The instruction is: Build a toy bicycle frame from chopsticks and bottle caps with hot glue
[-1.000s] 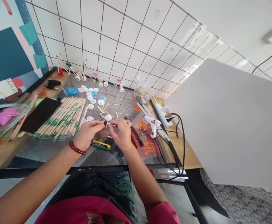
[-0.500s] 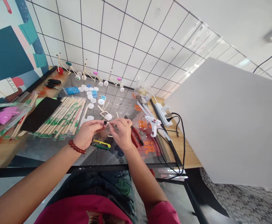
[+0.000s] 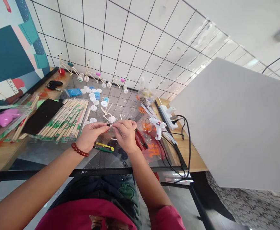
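My left hand [image 3: 92,132] is closed, thumb and forefinger pinching a small black piece [image 3: 108,125]. My right hand [image 3: 125,135] is closed at its side, fingertips pinched on a short pale stick, mostly hidden, whose end meets the black piece. Just beyond my fingertips stands a small frame of wooden sticks [image 3: 106,111] with a white bottle cap [image 3: 111,119] on it. A yellow and green utility knife [image 3: 104,147] lies below my left hand. Red-handled pliers [image 3: 141,140] rest beside my right hand, partly covered by it.
Wrapped chopsticks [image 3: 63,121] and a black sheet [image 3: 44,116] lie left. White and blue bottle caps [image 3: 93,108] are scattered behind. Stick-built tricycle models [image 3: 116,82] line the wall. At right are a glue gun [image 3: 157,127], its cable and a power strip [image 3: 168,116].
My fingertips have drawn slightly closer together, and less of the pale stick shows between them. The things on the table have stayed where they were.
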Motion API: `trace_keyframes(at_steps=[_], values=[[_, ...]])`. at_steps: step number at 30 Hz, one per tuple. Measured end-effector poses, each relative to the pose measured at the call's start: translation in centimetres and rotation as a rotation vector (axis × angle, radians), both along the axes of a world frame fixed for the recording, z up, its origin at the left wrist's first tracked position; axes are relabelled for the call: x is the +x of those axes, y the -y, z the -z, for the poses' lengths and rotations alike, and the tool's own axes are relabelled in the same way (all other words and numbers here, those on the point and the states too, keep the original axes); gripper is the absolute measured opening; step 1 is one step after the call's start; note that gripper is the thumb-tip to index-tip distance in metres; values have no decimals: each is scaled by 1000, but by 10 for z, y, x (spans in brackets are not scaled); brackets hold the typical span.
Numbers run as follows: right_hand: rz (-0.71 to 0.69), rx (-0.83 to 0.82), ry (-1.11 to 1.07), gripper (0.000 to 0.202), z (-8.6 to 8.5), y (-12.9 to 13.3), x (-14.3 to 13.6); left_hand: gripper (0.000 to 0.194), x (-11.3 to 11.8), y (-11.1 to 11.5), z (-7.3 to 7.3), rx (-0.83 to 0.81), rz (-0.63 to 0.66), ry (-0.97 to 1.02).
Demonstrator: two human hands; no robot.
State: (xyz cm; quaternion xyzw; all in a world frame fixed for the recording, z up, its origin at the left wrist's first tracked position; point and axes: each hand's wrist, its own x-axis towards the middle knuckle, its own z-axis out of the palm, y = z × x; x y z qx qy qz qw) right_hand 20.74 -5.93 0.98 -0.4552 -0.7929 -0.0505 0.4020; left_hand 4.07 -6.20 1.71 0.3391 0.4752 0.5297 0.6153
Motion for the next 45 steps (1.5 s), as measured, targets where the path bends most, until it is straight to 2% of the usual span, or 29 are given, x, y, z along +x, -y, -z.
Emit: trace_keyframes(at_steps=[13,18,23,31,37,41,45], values=[[28,55,112,14,4,0,3,23,1,0,-2,-38,-14,-2],[45,109,180,19,4,0,3,23,1,1,-6,-83,-25,73],[40,172,196,23,2,1,3,19,2,0,-5,-75,-45,116],[56,177,304,25,2,2,3,33,1,1,-5,-47,-20,40],[69,123,205,11,3,3,1,31,2,2,-7,38,-38,-63],[78,119,168,10,2,3,-1,30,3,5,-8,112,-64,-129],[77,162,121,11,1,3,-2,30,2,5,-9,134,-43,-97]])
